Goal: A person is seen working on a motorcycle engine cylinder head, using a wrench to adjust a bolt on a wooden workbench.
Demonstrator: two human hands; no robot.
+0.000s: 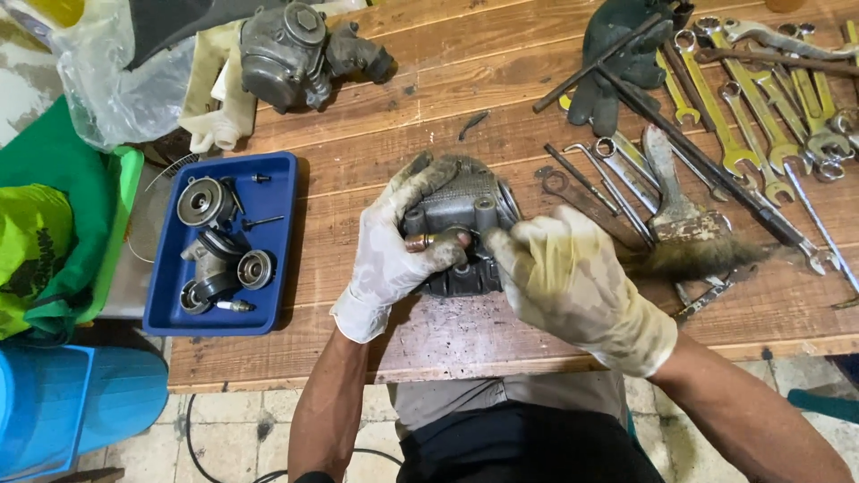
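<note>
Centrally in frame, grey cast-metal engine part point(461, 215) on wooden bench point(465, 335). Left gloved hand point(394, 250) pinches small copper-coloured cylinder point(420, 241) against it. Right gloved hand point(573, 286), fingers curled together on casting edge. Probably heavy, rigid, greasy; grip by outer body.

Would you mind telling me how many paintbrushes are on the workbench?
1. The paintbrush lies on the wooden bench, just beyond the right hand, among the spanners. Another could be hidden under that pile of tools.
</note>
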